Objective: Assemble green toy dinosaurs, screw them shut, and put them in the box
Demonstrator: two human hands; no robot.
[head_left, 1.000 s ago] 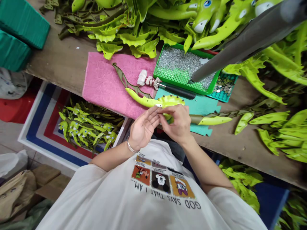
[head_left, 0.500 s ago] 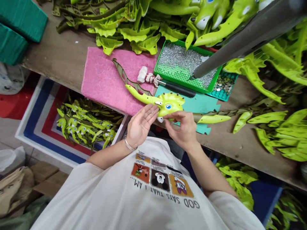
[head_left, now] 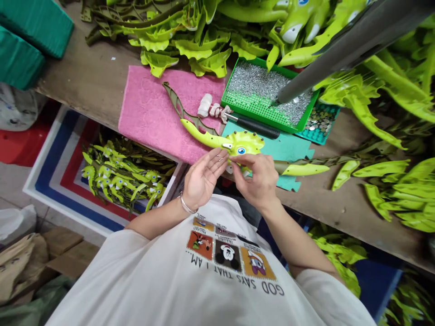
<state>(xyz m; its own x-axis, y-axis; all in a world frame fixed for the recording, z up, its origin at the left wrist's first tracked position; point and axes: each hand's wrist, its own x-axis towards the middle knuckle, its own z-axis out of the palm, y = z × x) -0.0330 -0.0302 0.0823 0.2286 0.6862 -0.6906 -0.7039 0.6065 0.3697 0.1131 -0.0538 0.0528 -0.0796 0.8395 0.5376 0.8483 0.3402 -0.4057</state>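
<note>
Right hand point(head_left: 257, 181) now nearer left hand point(head_left: 201, 179)

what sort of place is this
Probably a toy assembly workshop: piled lime-green plastic parts, a horned lime-green plastic toy head, and a rectangular green plastic tray of small silvery metal pieces.

Thin silvery metal pieces point(head_left: 220, 158) on left hand point(head_left: 200, 181), lime-green dinosaur toy point(head_left: 251, 140), blue-eyed side up, just beyond
</note>
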